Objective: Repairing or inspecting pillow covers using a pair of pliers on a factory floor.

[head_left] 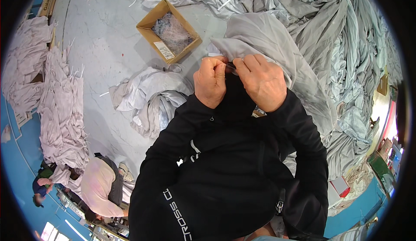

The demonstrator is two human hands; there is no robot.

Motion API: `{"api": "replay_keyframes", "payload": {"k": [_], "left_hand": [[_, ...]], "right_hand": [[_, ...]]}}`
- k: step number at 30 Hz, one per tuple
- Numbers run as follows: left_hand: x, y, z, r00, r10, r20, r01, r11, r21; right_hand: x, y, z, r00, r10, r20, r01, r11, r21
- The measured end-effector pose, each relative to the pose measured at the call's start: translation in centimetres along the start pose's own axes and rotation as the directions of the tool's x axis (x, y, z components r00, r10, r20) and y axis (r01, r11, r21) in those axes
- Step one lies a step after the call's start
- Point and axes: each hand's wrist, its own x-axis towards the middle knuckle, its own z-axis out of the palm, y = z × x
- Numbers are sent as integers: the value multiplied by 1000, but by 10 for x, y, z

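Note:
In front of my chest, my left hand (209,81) and my right hand (262,81) are close together, both closed in a pinch. Between the fingertips shows a small dark, shiny piece (232,67), too small to name. A smooth light grey cloth (260,30) lies just beyond my hands and runs down past the right wrist; whether the fingers grip its edge is hidden. Left of my hands sits a crumpled heap of grey cloth (149,96). Farther off stands an open cardboard box (190,52) holding a tangle of clear plastic pieces (173,30).
A big pile of grey cloth (320,28) spreads over the far and right side of the pale table (99,37). Stacked pinkish-grey cloths (63,111) line the left edge. At lower left a co-worker in a light top (99,184) bends over; another person (41,187) is behind.

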Motion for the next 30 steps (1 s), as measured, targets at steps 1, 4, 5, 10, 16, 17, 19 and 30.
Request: {"api": "replay_keyframes", "payload": {"k": [1, 4, 5, 10, 16, 17, 19, 30], "left_hand": [[0, 0, 0, 1000, -2, 8, 2, 1000, 7], [0, 1, 0, 1000, -3, 19, 3, 1000, 22], [0, 1, 0, 1000, 0, 22, 0, 1000, 31], [0, 1, 2, 1000, 2, -5, -2, 1000, -25], [-7, 0, -3, 985, -160, -66, 125, 922, -366], [-8, 0, -7, 974, -216, -62, 171, 890, -423], [-6, 0, -11, 965, -255, -65, 200, 872, -448], [35, -31, -61, 960, -205, -192, 195, 978, -70]], "right_hand": [[0, -1, 0, 1000, 7, 9, -7, 999, -32], [0, -4, 0, 999, 17, 33, -14, 998, -67], [0, -4, -1, 999, 17, 34, -14, 998, -67], [0, -3, -4, 997, 29, 66, -24, 997, -78], [1, 9, -1, 995, 102, 16, -103, 969, 225], [0, 12, 2, 995, 101, 16, -102, 969, 225], [-2, 17, 9, 994, 107, 24, -108, 927, 358], [-5, 25, 16, 990, 139, 27, -135, 871, 473]]}}
